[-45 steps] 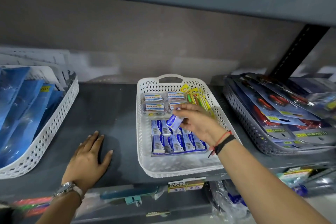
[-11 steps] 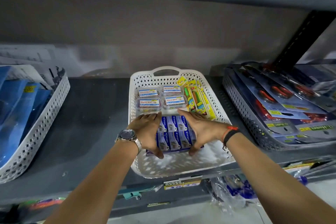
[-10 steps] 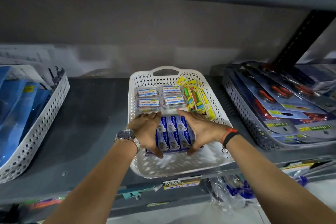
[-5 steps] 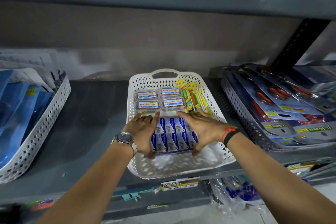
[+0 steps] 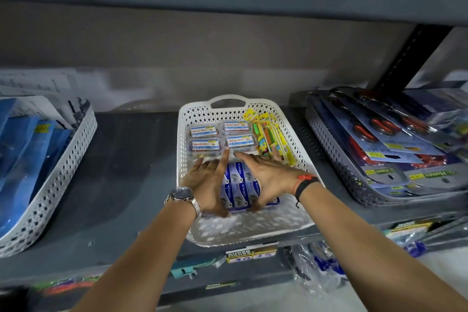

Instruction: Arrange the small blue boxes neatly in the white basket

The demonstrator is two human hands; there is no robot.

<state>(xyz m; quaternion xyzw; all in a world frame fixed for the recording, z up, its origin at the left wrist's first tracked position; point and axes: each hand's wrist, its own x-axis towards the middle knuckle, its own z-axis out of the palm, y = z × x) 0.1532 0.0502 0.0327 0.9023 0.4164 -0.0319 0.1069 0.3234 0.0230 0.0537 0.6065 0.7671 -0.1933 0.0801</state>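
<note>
The white basket [image 5: 253, 234] sits mid-shelf. Several small blue boxes [image 5: 239, 186] lie in a tight block in its near half. My left hand [image 5: 206, 181], with a watch on the wrist, presses flat against the block's left side, its thumb at the near edge. On the right side my right hand [image 5: 269, 176] presses in the same way, with its thumb on the near right corner. The two hands clamp the block between them and hide its outer columns. The fingertips of both reach the clear boxes behind.
Clear labelled boxes [image 5: 220, 138] fill the basket's far left and yellow packets [image 5: 272, 138] its far right. A white basket of blue packs [image 5: 58, 175] stands at the left and a grey basket of carded scissors [image 5: 336, 159] at the right. Another shelf hangs low overhead.
My left hand came off the shelf and my right hand let go of a single box. Both hands now squeeze the block, closer together than half a second ago.
</note>
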